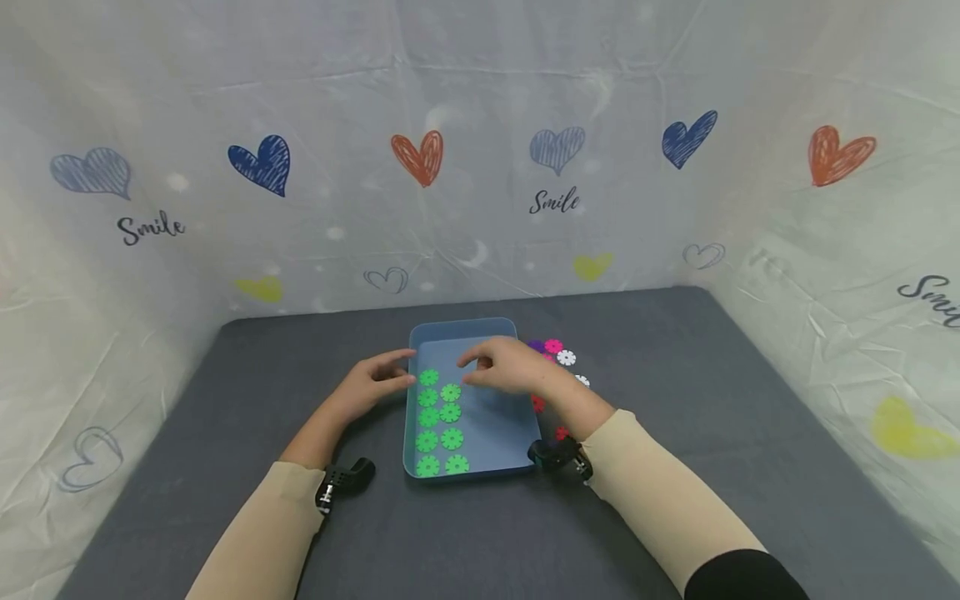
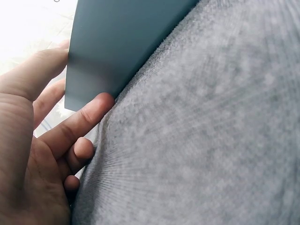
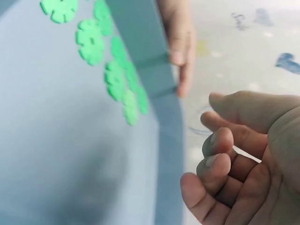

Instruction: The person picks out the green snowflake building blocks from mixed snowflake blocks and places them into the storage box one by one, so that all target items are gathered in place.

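Note:
A shallow blue tray (image 1: 495,433) lies on the table. Inside it, several flat green snowflake-shaped discs with notched rims (image 1: 427,417) form two columns along the left side. My left hand (image 1: 367,385) is at the tray's left wall; in the left wrist view its fingertips rest against the outside of that wall (image 2: 108,51). Over the upper middle of the tray hovers my right hand (image 1: 506,367), thumb and forefinger apart with nothing between them. Its other fingers are loosely bent in the right wrist view, just right of the green discs (image 3: 115,79).
To the tray's right, partly behind my right forearm, lie loose notched discs: white (image 1: 566,357), pink (image 1: 553,345), purple (image 1: 536,345) and red (image 1: 562,432). Grey cloth (image 1: 262,400) covers the table. A pale curtain printed with hearts (image 1: 480,242) hangs behind and at both sides.

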The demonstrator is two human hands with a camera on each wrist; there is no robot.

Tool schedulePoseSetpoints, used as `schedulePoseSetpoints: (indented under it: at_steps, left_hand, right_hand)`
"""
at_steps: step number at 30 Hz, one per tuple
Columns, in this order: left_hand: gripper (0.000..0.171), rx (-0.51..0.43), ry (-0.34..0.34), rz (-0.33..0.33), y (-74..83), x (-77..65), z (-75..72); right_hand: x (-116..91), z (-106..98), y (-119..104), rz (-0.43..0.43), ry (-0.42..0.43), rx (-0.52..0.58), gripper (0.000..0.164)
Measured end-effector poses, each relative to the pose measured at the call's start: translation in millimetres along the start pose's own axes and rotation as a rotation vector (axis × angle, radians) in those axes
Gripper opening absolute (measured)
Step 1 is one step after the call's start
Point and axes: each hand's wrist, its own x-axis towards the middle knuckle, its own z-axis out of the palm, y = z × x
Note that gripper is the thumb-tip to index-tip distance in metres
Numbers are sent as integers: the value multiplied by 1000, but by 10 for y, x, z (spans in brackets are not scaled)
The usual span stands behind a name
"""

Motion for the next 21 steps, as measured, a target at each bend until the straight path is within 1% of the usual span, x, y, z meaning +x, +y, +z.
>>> schedulePoseSetpoints:
  at_steps: [2, 6, 8, 13, 17, 20, 21]
  left_hand:
    - [55, 7, 7, -2, 7, -7, -9]
    - [55, 21, 10, 1, 20, -9, -24]
    - [55, 24, 7, 3, 23, -7, -28]
    - [55, 19, 2, 0, 20, -5, -30]
    - [55, 24, 7, -3, 10, -6, -17]
    - [55, 27, 9, -6, 5, -11, -6]
    - [55, 28, 10, -4, 5, -14, -4]
  right_hand:
    - [-110, -75, 5, -21, 30, 5, 30]
    - [-340, -168, 89, -45, 69, 35, 25]
    - [-453, -187, 158, -51, 69, 49, 25]
    - [-733, -176, 361, -84, 61, 41, 24]
    - [-987, -143, 532, -95, 48, -11, 19]
    - [-1187, -123, 634, -70, 40, -93, 14]
    - [-1253, -118, 659, -49, 42, -129, 13]
